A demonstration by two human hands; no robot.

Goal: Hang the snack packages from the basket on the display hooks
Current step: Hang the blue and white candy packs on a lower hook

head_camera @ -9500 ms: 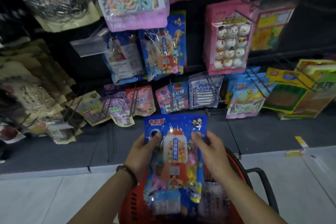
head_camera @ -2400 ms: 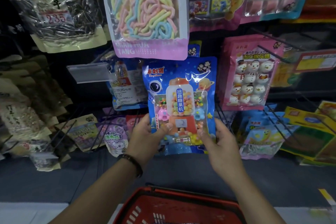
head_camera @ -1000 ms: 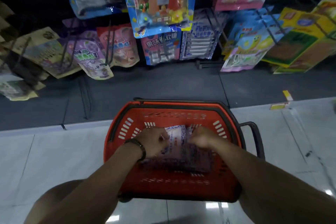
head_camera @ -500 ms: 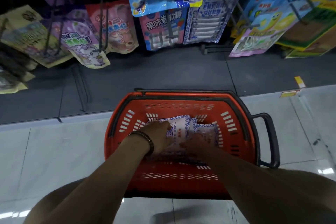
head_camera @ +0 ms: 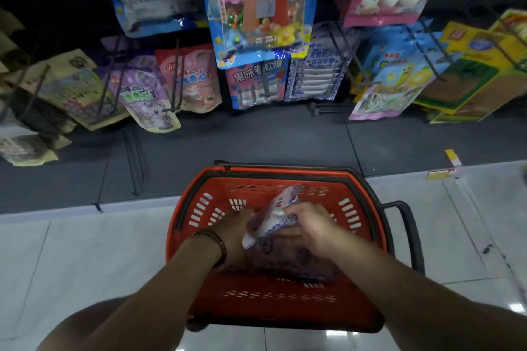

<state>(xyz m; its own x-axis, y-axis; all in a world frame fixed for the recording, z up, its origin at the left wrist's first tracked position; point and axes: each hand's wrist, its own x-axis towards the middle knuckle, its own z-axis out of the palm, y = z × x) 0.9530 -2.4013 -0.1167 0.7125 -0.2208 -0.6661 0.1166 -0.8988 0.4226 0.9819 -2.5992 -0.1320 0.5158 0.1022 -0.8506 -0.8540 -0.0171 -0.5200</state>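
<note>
A red basket (head_camera: 199,208) stands on the pale floor below me, and both my hands are inside it. My right hand (head_camera: 310,222) grips a white and blue snack package (head_camera: 273,214) and tilts its top edge up. My left hand (head_camera: 236,225) sits at the package's left side, its fingers hidden behind the package. More white and blue packages (head_camera: 288,259) lie flat underneath in the basket. Matching white and blue packages (head_camera: 313,80) hang on a low display hook straight ahead. The blue gumball-machine package (head_camera: 262,8) hangs above them.
Black wire hooks (head_camera: 342,45) stick out from the dark display, loaded with candy bags: purple (head_camera: 139,88), pink (head_camera: 191,80), blue (head_camera: 390,71) and yellow-green boxes (head_camera: 470,71). The basket's black handle (head_camera: 407,236) juts right. A dark base shelf (head_camera: 256,139) runs between basket and hooks.
The gumball package went onto its hook, then both hands dropped into the basket. In the last half second my right hand has lifted one white and blue package off the pile.
</note>
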